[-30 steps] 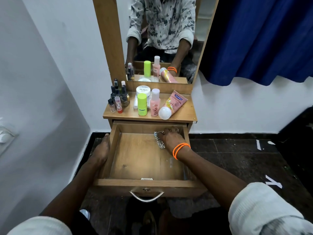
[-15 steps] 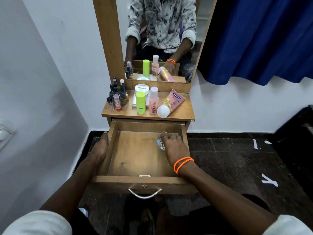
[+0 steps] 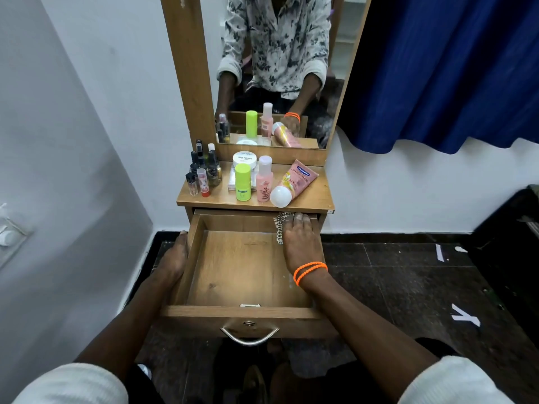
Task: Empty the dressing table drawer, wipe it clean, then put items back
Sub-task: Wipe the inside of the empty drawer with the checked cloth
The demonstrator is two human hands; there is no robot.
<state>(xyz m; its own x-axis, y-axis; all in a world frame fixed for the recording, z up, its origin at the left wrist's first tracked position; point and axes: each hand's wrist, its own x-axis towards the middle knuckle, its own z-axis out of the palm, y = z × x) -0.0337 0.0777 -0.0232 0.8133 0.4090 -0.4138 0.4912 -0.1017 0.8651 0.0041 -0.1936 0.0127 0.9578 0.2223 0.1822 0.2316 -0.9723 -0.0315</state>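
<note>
The wooden drawer is pulled out and holds nothing but a checked cloth. My right hand, with orange bands at the wrist, presses that cloth flat into the drawer's back right corner. My left hand rests along the outside of the drawer's left wall. On the dressing table top stand the items: small dark bottles, a white jar, a green bottle, a pink bottle and a pink tube lying on its side.
A mirror rises behind the top. A white wall stands close on the left with a switch plate. A blue curtain hangs at the right. The floor is dark tile with white tape marks.
My right hand slid the cloth toward the front, then pushed it back into the drawer's back right corner. The left hand stays on the drawer's side.
</note>
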